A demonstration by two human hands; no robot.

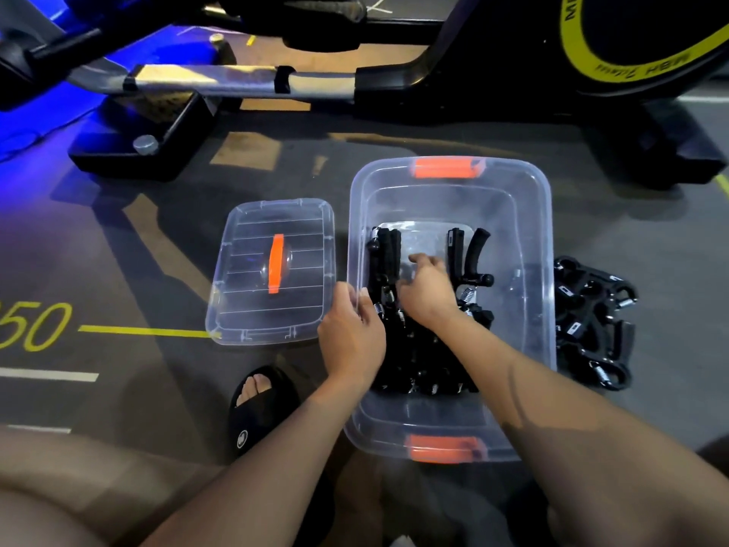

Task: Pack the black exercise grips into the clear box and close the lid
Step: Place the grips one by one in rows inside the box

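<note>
On the gym floor, at 6 o'clock of an exercise machine [394, 73]: clear box [532, 238], open, orange latches at its 12 and 6 o'clock ends. Lid [252, 309] lies flat at the box's 9 o'clock, just beside it, not touching as far as can be seen.

Black exercise grips: many already inside the box [418, 349], packed toward 6 o'clock; two stand apart at 12 o'clock, handles running roughly 12-to-6. A second heap waits outside [591, 321] on the floor at the box's 3 o'clock, against its wall.

Left hand [351, 337]: fingers curled over the box's 9 o'clock rim, holding it steady. Right hand [428, 288]: inside the box, fingers loosely spread over the packed grips; whether it pinches one cannot be told, since the fingertips are blurred and turned away.

Judgement: the outside heap lies at 3 o'clock of the right hand, which is nearer; the left is nearer the lid. Packing is partway done.

Hidden: grips under both forearms. A sandalled foot [262, 404] sits at the box's 8 o'clock.
</note>
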